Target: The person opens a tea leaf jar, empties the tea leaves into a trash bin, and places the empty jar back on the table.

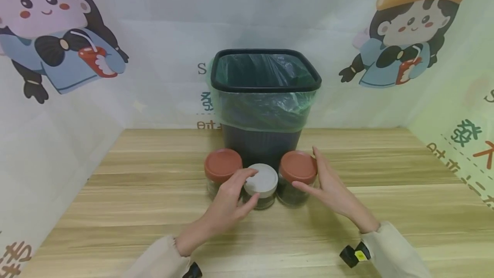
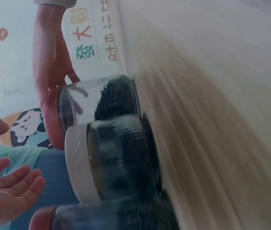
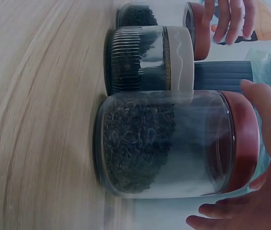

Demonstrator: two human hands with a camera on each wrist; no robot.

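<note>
Three glass jars with dark dried contents stand side by side: a left red-lidded jar [image 1: 223,166], a shorter white-lidded jar [image 1: 261,179] in the middle and a right red-lidded jar [image 1: 298,168]. My left hand [image 1: 230,196] hovers over the left and middle jars, its thumb and fingers spread near the white lid. In the left wrist view, a gap separates that hand [image 2: 6,191] from the lids. My right hand [image 1: 332,188] is beside the right jar, thumb at the front of its lid. Straight fingers [image 3: 217,211] extend past that jar's far side in the right wrist view.
Right behind the jars stands a dark trash bin [image 1: 262,145] with a black rim and a green plastic liner [image 1: 266,110]. The wooden tabletop [image 1: 154,209] is bordered by a printed cloth backdrop [image 1: 162,55] at the back and sides.
</note>
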